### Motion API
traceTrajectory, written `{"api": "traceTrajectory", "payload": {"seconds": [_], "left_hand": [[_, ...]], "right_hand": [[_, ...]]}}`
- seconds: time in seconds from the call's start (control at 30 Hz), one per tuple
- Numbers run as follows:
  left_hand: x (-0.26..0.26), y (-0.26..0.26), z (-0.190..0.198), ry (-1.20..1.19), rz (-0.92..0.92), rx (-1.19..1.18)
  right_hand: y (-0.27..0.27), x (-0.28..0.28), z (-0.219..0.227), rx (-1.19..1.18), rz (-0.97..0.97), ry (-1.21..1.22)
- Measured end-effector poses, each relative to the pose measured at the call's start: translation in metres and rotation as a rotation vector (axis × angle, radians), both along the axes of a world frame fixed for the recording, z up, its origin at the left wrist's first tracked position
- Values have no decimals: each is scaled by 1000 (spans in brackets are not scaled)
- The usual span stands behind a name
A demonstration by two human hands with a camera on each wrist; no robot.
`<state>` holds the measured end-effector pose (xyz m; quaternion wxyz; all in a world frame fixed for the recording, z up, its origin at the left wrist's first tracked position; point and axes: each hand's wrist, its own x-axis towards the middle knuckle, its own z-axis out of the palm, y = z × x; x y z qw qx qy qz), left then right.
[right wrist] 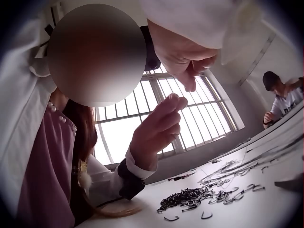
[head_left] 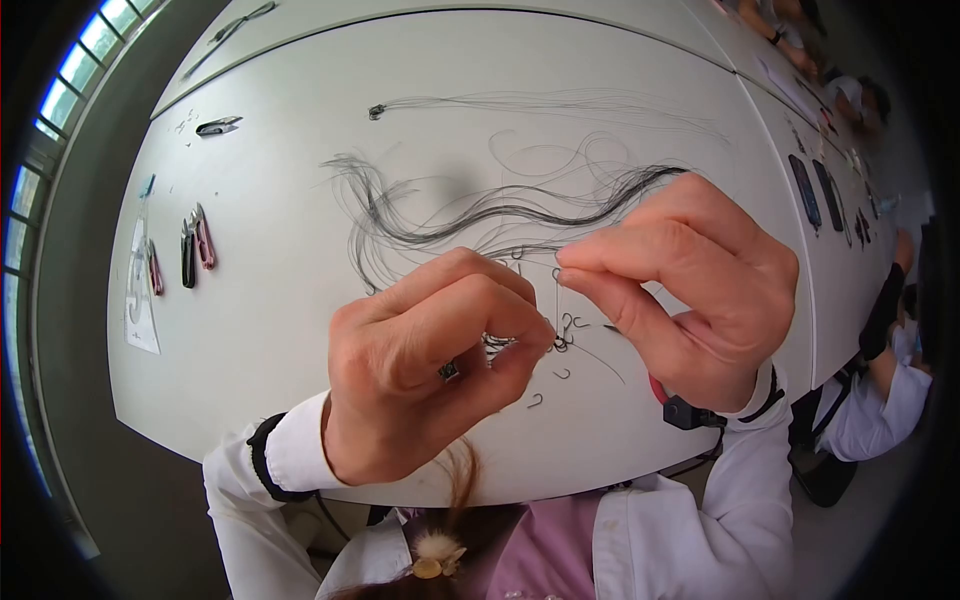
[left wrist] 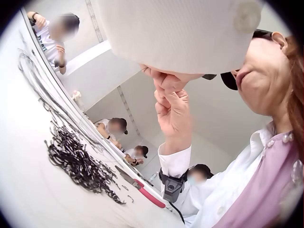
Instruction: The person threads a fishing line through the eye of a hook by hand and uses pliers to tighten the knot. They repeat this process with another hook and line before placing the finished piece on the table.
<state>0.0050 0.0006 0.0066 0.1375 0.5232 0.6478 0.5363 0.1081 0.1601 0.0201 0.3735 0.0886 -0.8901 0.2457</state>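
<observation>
Above the table, my left hand point(head_left: 430, 350) is curled, its thumb and forefinger pinching a small dark fish hook point(head_left: 557, 341) at their tips. To its right, my right hand point(head_left: 700, 280) pinches a thin fishing line point(head_left: 558, 300), which runs down toward the left fingertips. The fingers cover most of the hook. A heap of black fish hooks point(left wrist: 80, 166) lies below the hands, mostly hidden by the left hand in the head view; the right wrist view shows the same heap point(right wrist: 187, 197) with several loose hooks beside it.
A long dark bundle of line point(head_left: 500, 215) stretches across the table beyond the hands. Red-handled pliers point(left wrist: 142, 187) lie beside the heap. Small snips point(head_left: 188, 250) are at the left, with another pair point(head_left: 218, 126) farther back. Other people sit at neighbouring tables.
</observation>
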Motion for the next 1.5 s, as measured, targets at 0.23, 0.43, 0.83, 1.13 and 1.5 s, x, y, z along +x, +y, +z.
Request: {"api": "traceTrajectory", "payload": {"seconds": [0.23, 0.43, 0.83, 1.13, 1.5], "left_hand": [[-10, -4, -1, -74, -120, 25], [-12, -4, -7, -144, -124, 82], [-7, -5, -4, -437, -128, 11], [-8, -6, -3, -459, -56, 4], [-8, -8, -2, -426, -69, -51]], "right_hand": [[0, -4, -5, -616, 108, -486], [-4, -7, -14, -906, 234, -609], [-2, -11, -13, -539, 105, -387], [-3, -2, 2, -362, 116, -373], [-1, 1, 7, -345, 101, -399]]}}
